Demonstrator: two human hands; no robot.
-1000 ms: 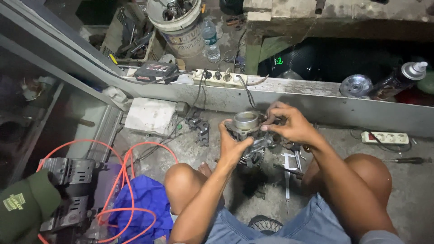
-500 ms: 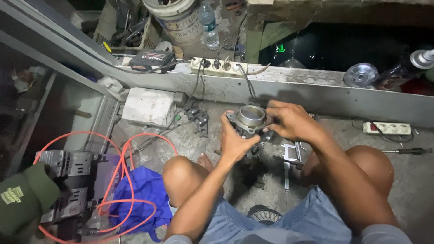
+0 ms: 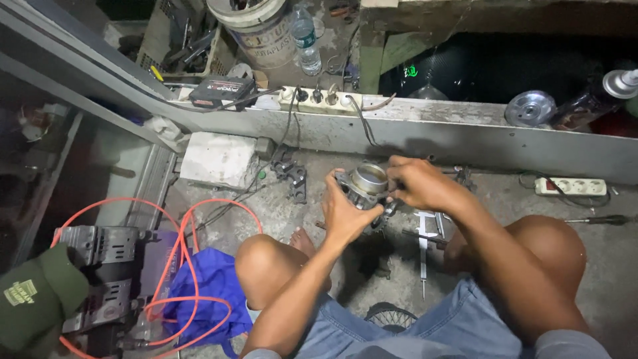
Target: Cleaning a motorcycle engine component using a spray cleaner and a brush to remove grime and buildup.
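Above the concrete floor point(image 3: 286, 213), between the knees, the one round metal part point(image 3: 367, 183) had stayed put since a moment earlier, the left hand point(image 3: 344, 214) still cupping its near side, the right hand point(image 3: 420, 184) pinching its far rim, beside two power strips point(image 3: 319, 100) and one caliper point(image 3: 424, 240).

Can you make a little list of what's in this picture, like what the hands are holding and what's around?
place: concrete floor, person sitting
left hand: grips metal part from below
right hand: grips its far side
metal part: grey, round opening on top
beside knee: caliper
left: orange hose, blue cloth, green cap
ledge: power strip, bottle
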